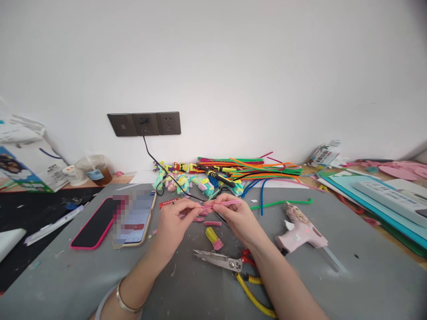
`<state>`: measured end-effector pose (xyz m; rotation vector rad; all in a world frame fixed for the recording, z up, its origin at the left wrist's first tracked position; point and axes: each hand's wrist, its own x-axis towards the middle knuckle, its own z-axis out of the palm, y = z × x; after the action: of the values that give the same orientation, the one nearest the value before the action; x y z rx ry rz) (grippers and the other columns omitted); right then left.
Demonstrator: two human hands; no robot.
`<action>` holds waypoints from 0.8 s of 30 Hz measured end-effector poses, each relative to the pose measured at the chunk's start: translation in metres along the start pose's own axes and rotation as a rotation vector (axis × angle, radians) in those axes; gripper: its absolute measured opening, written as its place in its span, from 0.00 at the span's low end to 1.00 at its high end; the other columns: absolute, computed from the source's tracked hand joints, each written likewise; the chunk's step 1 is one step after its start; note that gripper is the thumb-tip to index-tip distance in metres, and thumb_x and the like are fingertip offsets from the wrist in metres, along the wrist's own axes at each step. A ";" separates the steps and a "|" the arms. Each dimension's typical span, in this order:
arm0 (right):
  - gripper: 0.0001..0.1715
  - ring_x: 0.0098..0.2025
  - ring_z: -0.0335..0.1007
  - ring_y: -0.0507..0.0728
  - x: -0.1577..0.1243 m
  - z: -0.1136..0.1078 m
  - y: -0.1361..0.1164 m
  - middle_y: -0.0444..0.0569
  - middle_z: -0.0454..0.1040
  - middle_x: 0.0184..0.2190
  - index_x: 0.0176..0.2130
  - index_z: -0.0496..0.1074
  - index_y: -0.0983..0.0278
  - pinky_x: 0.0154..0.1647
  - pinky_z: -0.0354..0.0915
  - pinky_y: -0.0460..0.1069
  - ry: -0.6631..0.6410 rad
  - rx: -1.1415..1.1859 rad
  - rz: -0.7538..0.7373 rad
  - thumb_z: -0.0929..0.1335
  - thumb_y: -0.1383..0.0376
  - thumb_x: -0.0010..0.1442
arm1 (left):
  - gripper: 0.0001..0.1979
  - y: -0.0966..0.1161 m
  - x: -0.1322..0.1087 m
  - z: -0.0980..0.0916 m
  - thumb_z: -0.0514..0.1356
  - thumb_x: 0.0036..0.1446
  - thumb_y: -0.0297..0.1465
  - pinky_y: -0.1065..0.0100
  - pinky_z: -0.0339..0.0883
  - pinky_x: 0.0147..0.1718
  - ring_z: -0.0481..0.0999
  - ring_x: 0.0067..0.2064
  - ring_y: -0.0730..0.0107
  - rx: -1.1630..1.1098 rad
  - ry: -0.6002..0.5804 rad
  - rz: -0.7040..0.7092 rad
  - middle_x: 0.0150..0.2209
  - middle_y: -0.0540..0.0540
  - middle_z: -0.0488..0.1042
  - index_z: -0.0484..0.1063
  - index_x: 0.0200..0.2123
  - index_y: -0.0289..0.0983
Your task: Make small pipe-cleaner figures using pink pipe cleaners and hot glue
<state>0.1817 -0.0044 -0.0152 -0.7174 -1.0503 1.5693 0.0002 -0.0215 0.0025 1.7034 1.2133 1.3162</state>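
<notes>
A pink pipe cleaner [230, 202] stretches between my two hands over the grey mat. My left hand [178, 218] pinches its left end, and my right hand [235, 218] grips it further right between thumb and fingers. Short pink pieces [212, 223] lie on the mat beneath and between the hands. Just below them rests a small yellow and pink bundle [213, 238]. Scissors [220, 260] with silver blades lie nearer to me, their handles partly hidden by my right forearm.
A pink glue gun [302, 231] lies at the right; two phones [95, 224] lie at the left. Colourful pipe cleaners [267, 169] and small finished bundles [203, 186] line the back. A black cord [150, 153] runs from the wall socket. A drink cup [96, 171] stands back left.
</notes>
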 end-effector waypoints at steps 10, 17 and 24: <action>0.09 0.34 0.66 0.55 -0.002 0.003 0.005 0.44 0.68 0.30 0.27 0.74 0.61 0.36 0.60 0.50 0.066 -0.457 -0.636 0.74 0.71 0.56 | 0.21 -0.007 -0.003 0.020 0.77 0.40 0.41 0.77 0.63 0.21 0.68 0.25 0.78 -0.796 -0.253 -0.644 0.24 0.50 0.71 0.80 0.33 0.33; 0.09 0.36 0.67 0.57 -0.007 0.008 0.002 0.45 0.68 0.32 0.30 0.73 0.60 0.37 0.59 0.53 0.013 -0.679 -0.685 0.70 0.73 0.59 | 0.18 -0.003 -0.006 0.020 0.77 0.41 0.38 0.80 0.52 0.17 0.60 0.24 0.82 -0.924 -0.210 -0.683 0.24 0.54 0.64 0.77 0.27 0.34; 0.11 0.36 0.69 0.56 -0.007 0.006 0.004 0.43 0.72 0.32 0.33 0.72 0.60 0.40 0.57 0.53 -0.025 -0.860 -0.745 0.70 0.76 0.60 | 0.21 -0.002 -0.001 0.018 0.79 0.34 0.38 0.81 0.50 0.17 0.58 0.24 0.82 -0.908 -0.121 -0.701 0.22 0.54 0.63 0.79 0.28 0.32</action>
<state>0.1765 -0.0134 -0.0163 -0.7257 -1.7766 0.4518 0.0170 -0.0206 -0.0045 0.6109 0.8080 1.0369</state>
